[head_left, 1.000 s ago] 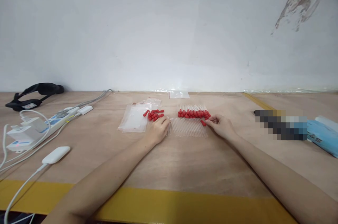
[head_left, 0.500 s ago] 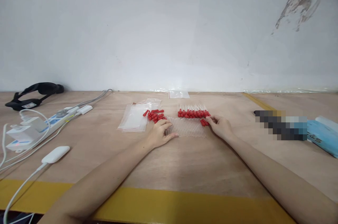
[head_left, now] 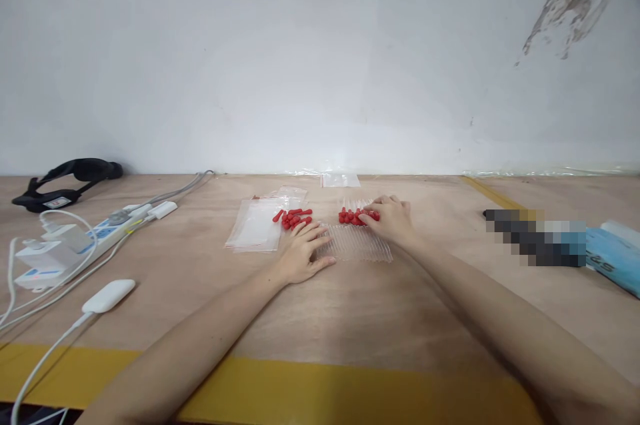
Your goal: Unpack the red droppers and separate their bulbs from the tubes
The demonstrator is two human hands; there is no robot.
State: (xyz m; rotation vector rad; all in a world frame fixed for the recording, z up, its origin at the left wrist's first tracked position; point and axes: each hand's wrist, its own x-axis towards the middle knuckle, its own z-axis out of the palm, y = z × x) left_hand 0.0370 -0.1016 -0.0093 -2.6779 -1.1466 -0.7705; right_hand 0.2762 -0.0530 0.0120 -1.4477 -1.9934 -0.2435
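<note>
My left hand (head_left: 305,255) lies with fingers spread at the left end of a row of clear thin tubes (head_left: 357,243). Its fingertips are near a loose pile of red rubber bulbs (head_left: 293,218). Behind the tubes is a row of droppers (head_left: 350,216), clear stems pointing to the wall and red bulbs facing me. My right hand (head_left: 393,218) curls over the right end of that row, thumb and forefinger closed at the red bulbs. It hides the droppers beneath it.
Clear plastic bags (head_left: 255,225) lie left of the pile, and another bag (head_left: 341,180) is by the wall. Farther left are a power strip (head_left: 105,231) with cables, a white charger-like piece (head_left: 109,296) and a black headset strap (head_left: 67,181). A blue packet (head_left: 613,258) lies at right.
My right hand has moved left and away from me, from beside the tubes onto the row of droppers. The fingers of my left hand have spread slightly; it stays in place.
</note>
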